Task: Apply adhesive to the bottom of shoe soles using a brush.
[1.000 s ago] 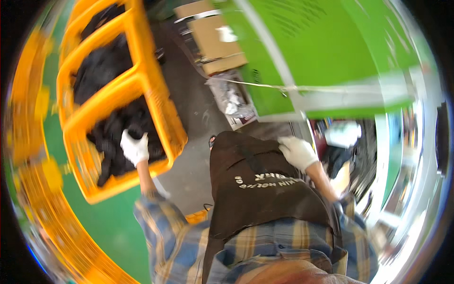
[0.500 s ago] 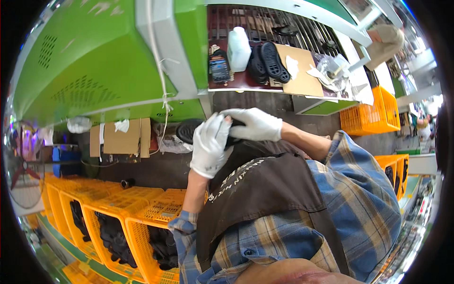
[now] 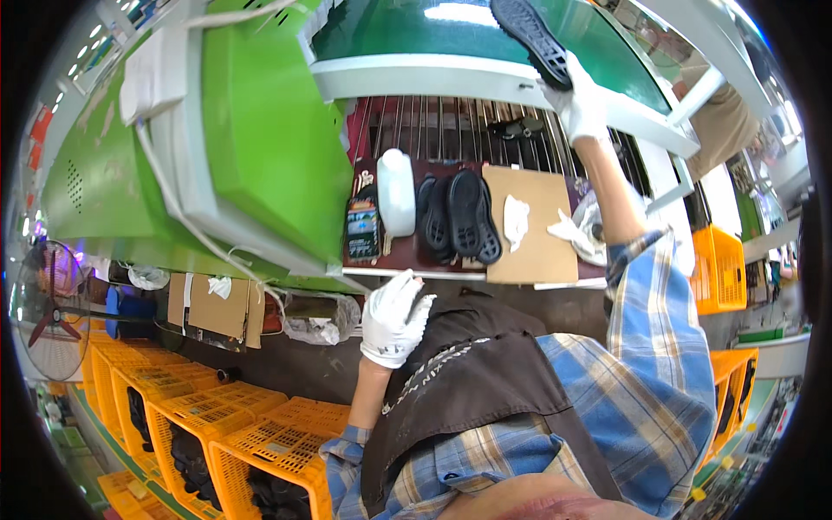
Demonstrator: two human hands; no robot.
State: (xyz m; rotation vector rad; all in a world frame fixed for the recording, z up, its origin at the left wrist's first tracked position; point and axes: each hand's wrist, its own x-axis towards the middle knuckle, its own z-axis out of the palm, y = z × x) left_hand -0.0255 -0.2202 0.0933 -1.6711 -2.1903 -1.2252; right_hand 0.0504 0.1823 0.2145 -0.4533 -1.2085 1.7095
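Running out of sight at the top, the far tip of a long, black, rubber-looking shoe sole (image 3: 533, 39) is cut off. Its near end covers most of the fingers of the white-gloved right hand (image 3: 582, 97), so how they wrap round it is hard to make out. That grip is closed on the sole's near end. The white-gloved left hand (image 3: 394, 321) has its fingers loosely bent, thumb apart, just in front of the shelf's edge. What fills the lattice-sided orange plastic crates (image 3: 295, 425) at lower left shows only as a dark jumble.

The sole is slim, with a dark rim and an openwork pattern of hollows near the hand. It slants over the glossy green desk (image 3: 399, 35) with its pale frame; whether it touches the top, I cannot tell.

Below, a dark red shelf (image 3: 412, 253) carries a whitish plastic bottle (image 3: 397, 195), a cluster of similar black soles (image 3: 466, 212) and a brown cardboard sheet (image 3: 533, 260) bearing a crumpled white scrap (image 3: 516, 221). Thin metal rods (image 3: 433, 130) run behind. A bright green metal cabinet (image 3: 269, 130) stands left, beyond it a round caged fan (image 3: 54, 303). A co-worker's beige clothing (image 3: 719, 117) shows at upper right.
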